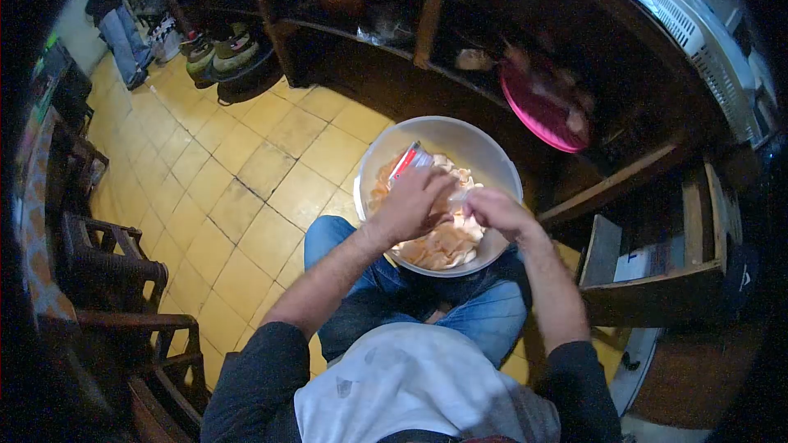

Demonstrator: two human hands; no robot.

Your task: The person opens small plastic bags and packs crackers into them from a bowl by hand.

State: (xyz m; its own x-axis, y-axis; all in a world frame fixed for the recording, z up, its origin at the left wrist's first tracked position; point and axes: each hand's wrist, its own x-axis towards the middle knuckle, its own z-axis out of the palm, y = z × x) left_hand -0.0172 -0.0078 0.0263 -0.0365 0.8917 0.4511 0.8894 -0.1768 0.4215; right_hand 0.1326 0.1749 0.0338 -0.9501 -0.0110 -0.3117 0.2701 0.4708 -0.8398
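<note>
A large whitish tub [501, 156] sits between my knees, holding many thin, pale orange chips [443, 248]. Over the chips, my left hand [414, 201] has its fingers curled around a plastic bag [408, 162] with a red and white label. The back of this hand hides most of the bag. Close by on the right, my right hand [497, 212] is closed in a pinch at what looks like a clear edge of the bag; the fingertips are partly hidden.
Dark wooden shelves [353, 33] curve around the front, with a pink tray [546, 107] on one. A white plastic crate [698, 41] stands at upper right. Wooden chairs [115, 254] line the left. Another person [119, 16] stands far back on the yellow tiled floor [246, 172].
</note>
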